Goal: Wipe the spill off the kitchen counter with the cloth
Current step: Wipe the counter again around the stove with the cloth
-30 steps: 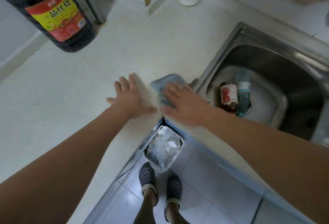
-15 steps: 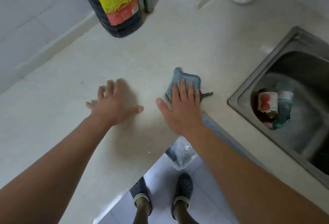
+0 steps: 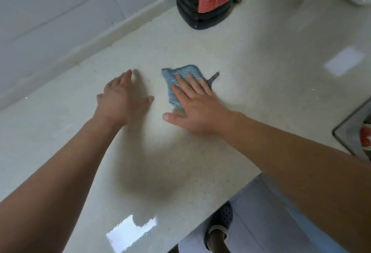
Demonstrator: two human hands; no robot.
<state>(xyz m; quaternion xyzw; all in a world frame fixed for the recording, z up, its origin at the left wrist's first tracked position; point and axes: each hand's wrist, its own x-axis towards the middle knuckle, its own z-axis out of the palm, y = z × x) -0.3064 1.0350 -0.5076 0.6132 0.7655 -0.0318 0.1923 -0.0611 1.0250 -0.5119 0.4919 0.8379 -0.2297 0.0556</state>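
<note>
A small blue cloth lies flat on the pale speckled counter, a dark hanging loop sticking out at its right corner. My right hand presses on it with straight, spread fingers, covering its lower right part. My left hand lies flat on the bare counter just left of the cloth, fingers straight, thumb pointing toward the cloth. No distinct spill shows on the counter; the surface is glossy with window reflections.
A large dark bottle with a red and yellow label stands at the back of the counter. The sink's corner is at the right edge. A tiled wall runs along the left. The counter's front edge is near my body.
My right hand has slid the cloth left, away from the sink and deeper onto the counter. My left hand moved left with it, staying flat. The view shifted left.
</note>
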